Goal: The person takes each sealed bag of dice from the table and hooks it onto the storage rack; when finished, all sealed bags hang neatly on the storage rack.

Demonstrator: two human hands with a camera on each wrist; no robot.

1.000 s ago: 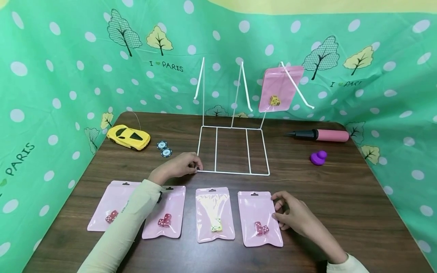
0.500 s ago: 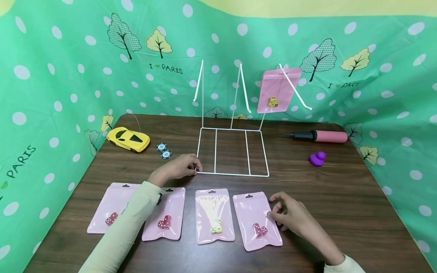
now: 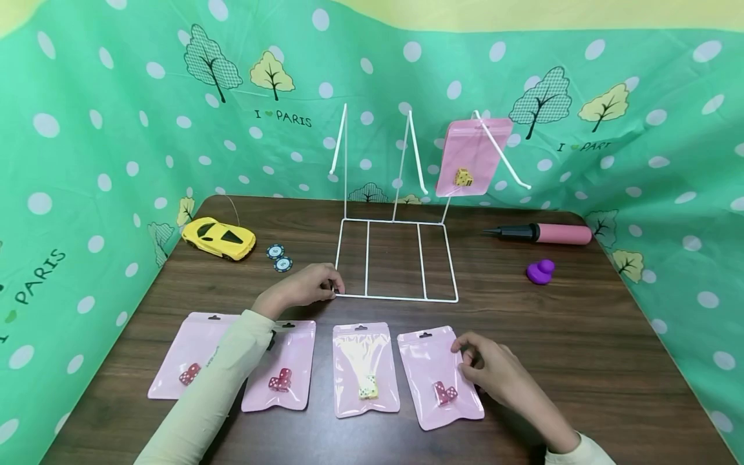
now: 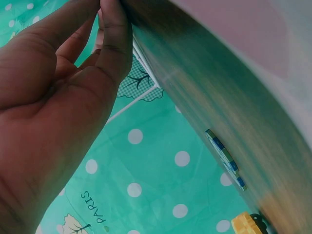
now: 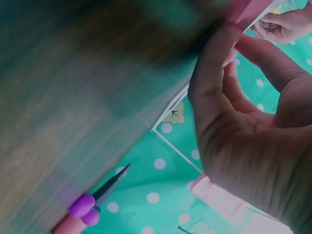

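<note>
My left hand (image 3: 302, 284) pinches the front left corner of a white wire display rack (image 3: 395, 298) with three upright hooks. My right hand (image 3: 496, 368) pinches the right edge of a pink zip pouch (image 3: 427, 361) with red dice showing in it, lying slightly turned. In the right wrist view, thumb and finger of the right hand (image 5: 243, 112) meet at the pink pouch edge. A pink pouch with yellow dice (image 3: 473, 148) hangs on the rack's right hook.
Left of the held pouch lie a pouch with pale yellow dice (image 3: 365, 352) and two with red dice, (image 3: 293, 349) partly under the left sleeve. Farther back are a yellow toy car (image 3: 221, 237), two poker chips (image 3: 279, 257), a purple duck (image 3: 540, 271) and a pink hand pump (image 3: 560, 233).
The rightmost pouch on the table has turned, its top swinging left, and the right hand has moved a little left over its edge. The left hand stays at the rack corner.
</note>
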